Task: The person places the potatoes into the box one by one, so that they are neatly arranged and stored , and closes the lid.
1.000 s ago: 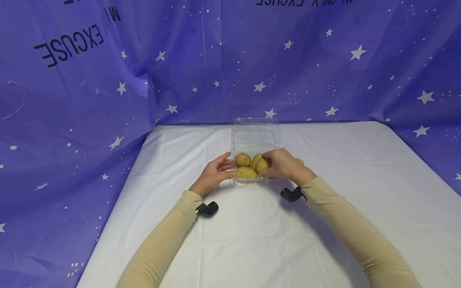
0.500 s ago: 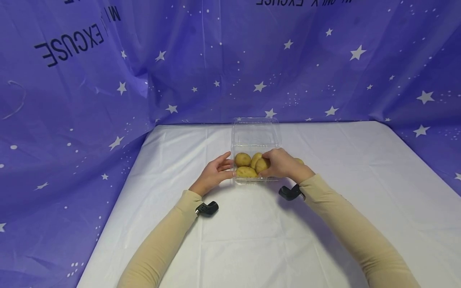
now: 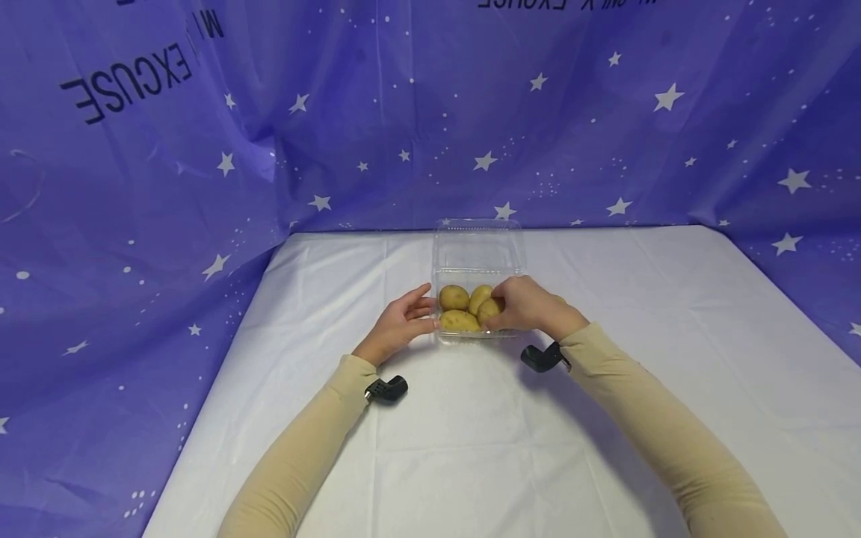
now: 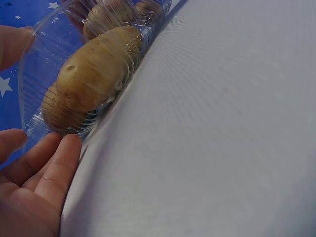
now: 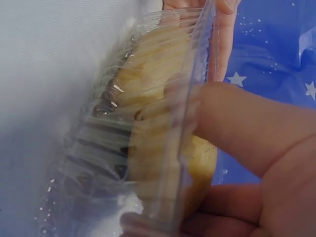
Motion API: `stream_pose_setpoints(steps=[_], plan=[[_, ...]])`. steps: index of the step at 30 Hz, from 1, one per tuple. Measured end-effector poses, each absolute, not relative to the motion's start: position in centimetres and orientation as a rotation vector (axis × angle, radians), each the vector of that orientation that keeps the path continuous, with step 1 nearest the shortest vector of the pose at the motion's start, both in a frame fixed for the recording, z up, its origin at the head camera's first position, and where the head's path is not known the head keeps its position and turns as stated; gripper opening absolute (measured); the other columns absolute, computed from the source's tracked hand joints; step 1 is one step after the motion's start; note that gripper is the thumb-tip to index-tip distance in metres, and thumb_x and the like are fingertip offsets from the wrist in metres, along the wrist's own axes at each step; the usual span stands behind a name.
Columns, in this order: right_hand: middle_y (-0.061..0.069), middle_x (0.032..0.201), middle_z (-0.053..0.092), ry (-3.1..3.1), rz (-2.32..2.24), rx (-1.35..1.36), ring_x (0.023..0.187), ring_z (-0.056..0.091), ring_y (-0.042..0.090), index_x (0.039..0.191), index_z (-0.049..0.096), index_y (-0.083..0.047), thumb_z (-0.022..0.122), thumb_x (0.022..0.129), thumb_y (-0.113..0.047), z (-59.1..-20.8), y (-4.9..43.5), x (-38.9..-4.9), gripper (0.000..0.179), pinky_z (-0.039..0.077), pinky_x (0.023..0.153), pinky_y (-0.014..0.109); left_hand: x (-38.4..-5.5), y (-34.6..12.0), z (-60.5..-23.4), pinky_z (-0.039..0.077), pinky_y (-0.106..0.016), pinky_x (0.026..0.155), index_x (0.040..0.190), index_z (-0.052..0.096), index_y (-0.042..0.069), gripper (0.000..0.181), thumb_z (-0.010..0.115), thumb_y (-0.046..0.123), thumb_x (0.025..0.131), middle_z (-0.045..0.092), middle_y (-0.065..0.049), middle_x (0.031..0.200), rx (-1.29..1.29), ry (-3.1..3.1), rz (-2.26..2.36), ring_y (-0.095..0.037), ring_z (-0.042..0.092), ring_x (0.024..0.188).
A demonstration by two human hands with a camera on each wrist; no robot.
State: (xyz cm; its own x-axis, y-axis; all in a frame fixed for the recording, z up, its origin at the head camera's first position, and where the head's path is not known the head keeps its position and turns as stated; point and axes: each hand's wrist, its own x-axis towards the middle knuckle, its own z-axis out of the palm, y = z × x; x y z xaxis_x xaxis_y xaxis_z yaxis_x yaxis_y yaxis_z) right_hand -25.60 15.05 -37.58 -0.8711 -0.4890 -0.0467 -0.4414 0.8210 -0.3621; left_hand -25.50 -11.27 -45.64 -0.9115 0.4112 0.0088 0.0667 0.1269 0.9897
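Note:
A clear plastic clamshell box [image 3: 474, 338] stands on the white cloth, its lid [image 3: 479, 246] raised at the back. My right hand [image 3: 533, 308] reaches into the box's right side and grips a potato [image 3: 490, 309] between thumb and fingers. Left of it lie a round potato [image 3: 454, 298], a longer potato [image 3: 460, 321] at the front, and another potato [image 3: 480, 297] behind the gripped one. Against the box's left side rests my left hand [image 3: 398, 329], fingers loosely extended; its fingertips meet the ribbed wall in the left wrist view. The right hand hides the box's right end.
A white cloth [image 3: 457, 448] covers the table. Behind my right hand, a sliver of another potato [image 3: 560, 300] shows to the right of the box. A purple star-printed curtain [image 3: 403, 112] hangs along the back and sides. Each wrist carries a black camera [image 3: 388, 390].
My right hand shifts very slightly within the box, still gripping the potato, and more of the potato behind it shows. My left hand stays in place.

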Motion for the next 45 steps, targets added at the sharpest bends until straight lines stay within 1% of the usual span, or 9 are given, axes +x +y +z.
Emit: stream_pose_setpoints(steps=[9, 12, 14, 16, 17, 19, 20, 32, 45], plan=[[-0.006, 0.063, 0.035, 2.871, -0.611, -0.767, 0.061, 0.034, 0.011, 0.071, 0.055, -0.006, 0.084, 0.077, -0.025, -37.6, 15.6, -25.3, 0.035, 0.027, 0.057, 0.024, -25.6, -11.1, -45.7, 0.042, -0.046, 0.119, 0.161, 0.030, 0.007, 0.083, 0.071, 0.009, 0.089, 0.051, -0.021, 0.151, 0.468, 2.142, 1.854, -0.037, 0.049, 0.141], [-0.002, 0.065, 0.033, 2.873, -0.664, -0.808, 0.061, 0.031, 0.013, 0.073, 0.051, -0.002, 0.084, 0.078, -0.023, -37.8, 16.0, -25.2, 0.039, 0.024, 0.057, 0.027, -25.6, -11.0, -45.7, 0.041, -0.046, 0.119, 0.161, 0.030, 0.007, 0.083, 0.071, 0.009, 0.090, 0.051, -0.021, 0.151, 0.465, 2.141, 1.852, -0.037, 0.049, 0.141], [0.004, 0.067, 0.054, 2.905, -0.694, -0.823, 0.063, 0.051, 0.016, 0.084, 0.062, 0.004, 0.082, 0.081, -0.023, -37.9, 16.4, -25.2, 0.033, 0.042, 0.059, 0.029, -25.6, -11.0, -45.7, 0.041, -0.046, 0.119, 0.161, 0.030, 0.007, 0.082, 0.071, 0.009, 0.090, 0.051, -0.021, 0.151, 0.464, 2.141, 1.850, -0.036, 0.049, 0.141], [0.018, 0.087, 0.072, 2.928, -0.742, -0.799, 0.079, 0.070, 0.029, 0.105, 0.069, 0.009, 0.079, 0.085, -0.023, -37.9, 17.0, -25.0, 0.038, 0.058, 0.073, 0.039, -25.6, -10.9, -45.7, 0.041, -0.046, 0.120, 0.161, 0.029, 0.007, 0.082, 0.071, 0.009, 0.090, 0.051, -0.021, 0.151, 0.464, 2.136, 1.850, -0.036, 0.049, 0.141], [0.025, 0.101, 0.075, 2.941, -0.773, -0.787, 0.091, 0.074, 0.036, 0.115, 0.068, 0.010, 0.077, 0.087, -0.022, -37.8, 17.3, -25.0, 0.044, 0.061, 0.083, 0.044, -25.5, -10.9, -45.7, 0.042, -0.046, 0.119, 0.161, 0.029, 0.006, 0.082, 0.071, 0.009, 0.090, 0.051, -0.021, 0.151, 0.464, 2.136, 1.849, -0.036, 0.049, 0.141], [0.029, 0.126, 0.068, 2.975, -0.844, -0.749, 0.112, 0.070, 0.045, 0.131, 0.063, 0.010, 0.075, 0.089, -0.021, -37.6, 18.2, -24.8, 0.053, 0.058, 0.097, 0.053, -25.5, -10.8, -45.7, 0.042, -0.045, 0.119, 0.161, 0.030, 0.006, 0.082, 0.070, 0.010, 0.090, 0.051, -0.021, 0.151, 0.468, 2.135, 1.847, -0.036, 0.049, 0.141], [0.029, 0.129, 0.067, 2.986, -0.875, -0.729, 0.114, 0.069, 0.045, 0.132, 0.062, 0.010, 0.074, 0.090, -0.021, -37.4, 18.7, -24.8, 0.053, 0.057, 0.098, 0.053, -25.5, -10.8, -45.7, 0.042, -0.044, 0.119, 0.161, 0.030, 0.006, 0.082, 0.070, 0.010, 0.090, 0.051, -0.021, 0.151, 0.470, 2.134, 1.847, -0.037, 0.049, 0.141], [0.027, 0.140, 0.060, 3.062, -1.062, -0.406, 0.125, 0.062, 0.047, 0.141, 0.056, 0.006, 0.069, 0.097, -0.026, -35.4, 24.7, -24.1, 0.056, 0.052, 0.106, 0.053, -25.3, -11.2, -45.5, 0.043, -0.044, 0.118, 0.161, 0.030, 0.009, 0.081, 0.071, 0.012, 0.091, 0.051, -0.020, 0.151, 0.476, 2.146, 1.841, -0.036, 0.050, 0.141], [0.028, 0.141, 0.058, 3.052, -1.015, -0.325, 0.126, 0.061, 0.047, 0.142, 0.055, 0.007, 0.070, 0.096, -0.029, -37.2, 27.6, -24.2, 0.060, 0.051, 0.107, 0.053, -25.4, -11.2, -45.5, 0.043, -0.043, 0.118, 0.161, 0.029, 0.006, 0.081, 0.069, 0.009, 0.090, 0.050, -0.022, 0.151, 0.468, 2.141, 1.845, -0.038, 0.049, 0.141]])
